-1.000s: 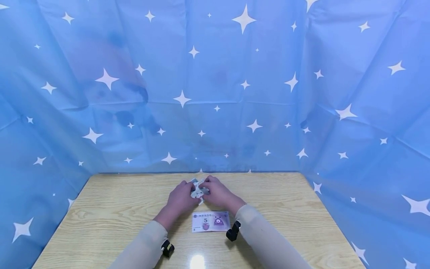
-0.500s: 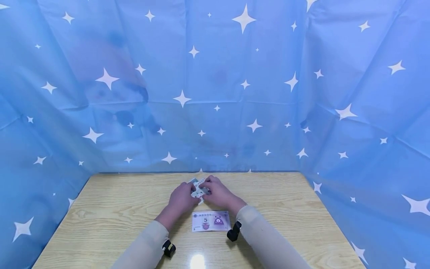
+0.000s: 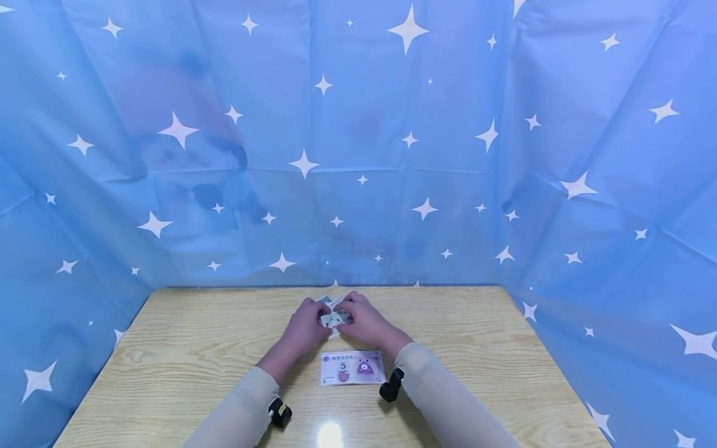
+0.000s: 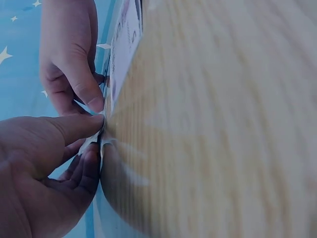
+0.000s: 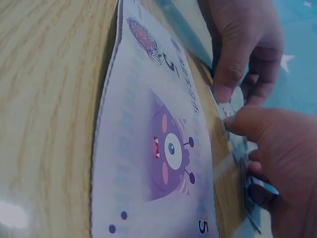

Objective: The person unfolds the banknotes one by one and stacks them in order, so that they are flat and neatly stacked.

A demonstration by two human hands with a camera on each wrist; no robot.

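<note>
Pale green printed paper (image 3: 334, 319), like play banknotes, lies between both hands near the table's far edge. From its left side my left hand (image 3: 302, 326) pinches it with thumb and curled fingers; the left wrist view shows that left hand (image 4: 29, 163) close against the tabletop. My right hand (image 3: 366, 322) pinches the opposite side. In the right wrist view the right hand (image 5: 290, 158) has its thumb on the green paper (image 5: 237, 104), opposite the left thumb. Fingers hide much of the paper, so its number of pieces and folds are unclear.
Nearer the person, a purple play banknote (image 3: 353, 378) marked 5 with a one-eyed monster lies flat on the wooden table (image 3: 196, 348). A blue star-patterned curtain (image 3: 358, 124) stands behind and beside the table. Black wrist cameras sit on both sleeves.
My left fingers have shifted slightly right over the green paper, and its visible part has changed shape a little. The right hand and the purple banknote stay almost in place.
</note>
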